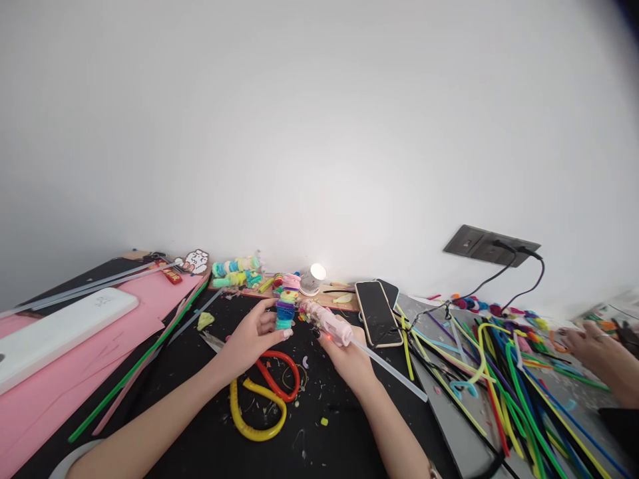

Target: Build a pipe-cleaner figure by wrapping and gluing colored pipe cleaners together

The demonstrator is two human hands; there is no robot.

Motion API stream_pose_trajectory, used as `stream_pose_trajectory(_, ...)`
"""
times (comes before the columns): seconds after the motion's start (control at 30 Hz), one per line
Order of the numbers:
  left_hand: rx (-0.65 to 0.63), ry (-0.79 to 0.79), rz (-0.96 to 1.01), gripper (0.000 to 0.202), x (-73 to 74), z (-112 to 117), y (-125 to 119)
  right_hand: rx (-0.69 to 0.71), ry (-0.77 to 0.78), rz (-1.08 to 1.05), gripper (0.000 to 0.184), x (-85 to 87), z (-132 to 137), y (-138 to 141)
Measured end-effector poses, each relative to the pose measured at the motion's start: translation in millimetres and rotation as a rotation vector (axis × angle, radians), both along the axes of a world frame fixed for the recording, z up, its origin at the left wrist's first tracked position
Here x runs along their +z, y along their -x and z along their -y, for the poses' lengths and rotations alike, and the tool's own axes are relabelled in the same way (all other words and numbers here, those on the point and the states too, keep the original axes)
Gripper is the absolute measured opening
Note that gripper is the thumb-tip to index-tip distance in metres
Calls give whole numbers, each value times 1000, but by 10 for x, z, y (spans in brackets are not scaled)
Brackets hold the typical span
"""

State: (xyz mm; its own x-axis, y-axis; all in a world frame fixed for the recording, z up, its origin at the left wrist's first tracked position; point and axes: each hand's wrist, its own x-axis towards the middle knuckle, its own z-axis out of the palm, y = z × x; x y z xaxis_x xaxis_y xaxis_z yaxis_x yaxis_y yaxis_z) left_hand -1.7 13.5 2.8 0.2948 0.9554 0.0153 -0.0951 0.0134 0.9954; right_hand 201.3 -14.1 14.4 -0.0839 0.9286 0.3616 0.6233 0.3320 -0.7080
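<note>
- Left hand (253, 340) is pinching a fuzzy piece (285, 314) over the black table (349, 442)
- Right hand (352, 359) has the glue gun (325, 322) gripped, front end right by it
- scissors (259, 436) just chilling below

A craft workspace: glue gun (330, 324) at six o'clock, scissors (264, 435) at seven, pipe cleaners (524, 392) at four.

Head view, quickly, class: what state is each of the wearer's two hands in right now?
Left hand: closed, holding the multicoloured fuzzy piece.
Right hand: closed, holding the pink glue gun.
</note>
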Motion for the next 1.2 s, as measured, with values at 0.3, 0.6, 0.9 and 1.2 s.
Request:
stream_pose_trajectory(0.3, 14, -25, -17, 62, 2, 10, -1, 1, -13, 37, 11, -14, 1, 7)
stream_pose_trajectory(0.6, 64, -114, -109, 62, -39, 0, 15, 10, -15, 68, 6, -37, 4, 6)
stream_pose_trajectory(0.9, 70, -141, -137, 63, -60, 11, 19, 46, -21, 37, 6, -7, 12, 25)
stream_pose_trajectory(1.2, 72, -147, -127, 61, -54, 10, 18, 35, -8, 54, 6, -10, 14, 33)
